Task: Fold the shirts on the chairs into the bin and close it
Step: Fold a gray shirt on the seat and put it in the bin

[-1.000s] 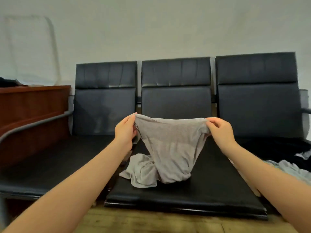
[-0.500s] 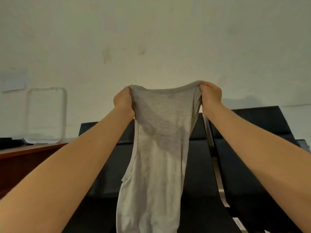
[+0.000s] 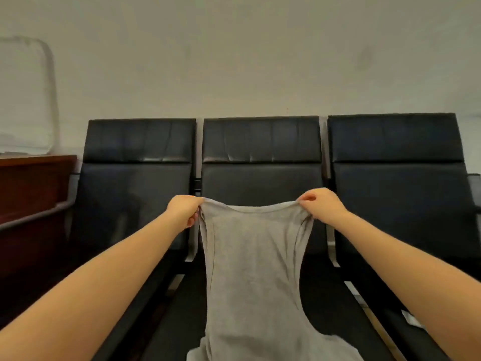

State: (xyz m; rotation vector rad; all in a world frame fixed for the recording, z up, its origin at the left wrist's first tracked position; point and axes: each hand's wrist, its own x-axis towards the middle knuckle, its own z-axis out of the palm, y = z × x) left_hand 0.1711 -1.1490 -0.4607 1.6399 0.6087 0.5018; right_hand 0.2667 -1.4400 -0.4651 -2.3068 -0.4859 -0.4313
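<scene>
Head view: a sleeveless grey knit shirt [image 3: 250, 269] is held spread by its 2 shoulder straps, the left hand [image 3: 185, 210] pinching one at 9 o'clock, the right hand [image 3: 321, 205] the other at 3 o'clock. Raised high 0.5 s ago, it has been lowered before the middle black leather chair [image 3: 261, 157], its hem bunching at 6 o'clock. Laying flat for folding is judged next; no bin is seen.

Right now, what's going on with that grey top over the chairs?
A person is holding a grey sleeveless shirt by its shoulders, left hand gripping one strap and right hand pinching the other. It is stretched out in front of the middle chair of a row of three black ones, its lower part draping down toward the seat. It is not folded yet, and no bin is in view.
</scene>
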